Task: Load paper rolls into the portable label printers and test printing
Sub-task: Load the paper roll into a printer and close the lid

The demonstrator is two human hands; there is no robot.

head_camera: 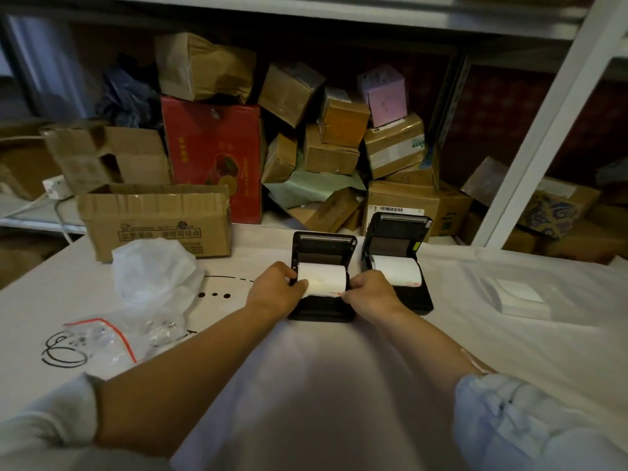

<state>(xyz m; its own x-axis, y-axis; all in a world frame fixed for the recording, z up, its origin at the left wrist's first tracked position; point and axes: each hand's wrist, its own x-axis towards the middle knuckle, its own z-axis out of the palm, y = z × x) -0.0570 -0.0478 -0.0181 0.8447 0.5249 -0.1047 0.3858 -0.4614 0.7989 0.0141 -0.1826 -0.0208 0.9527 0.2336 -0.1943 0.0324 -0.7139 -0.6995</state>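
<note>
The near table [306, 385] is crossed only by the two forearms. Passage on the left is narrowed by a crumpled plastic bag [153, 270] and a cardboard box [156, 222]. The two open printers [323, 311] [397, 239] stand close together. Behind them, reach is blocked by stacked cartons [339, 130].

The single head-worn camera looked forward and down from above the near edge of the table [339, 385], close over both forearms. Its wide lens took in the far edge and the shelves [339, 15] of boxes beyond.
</note>
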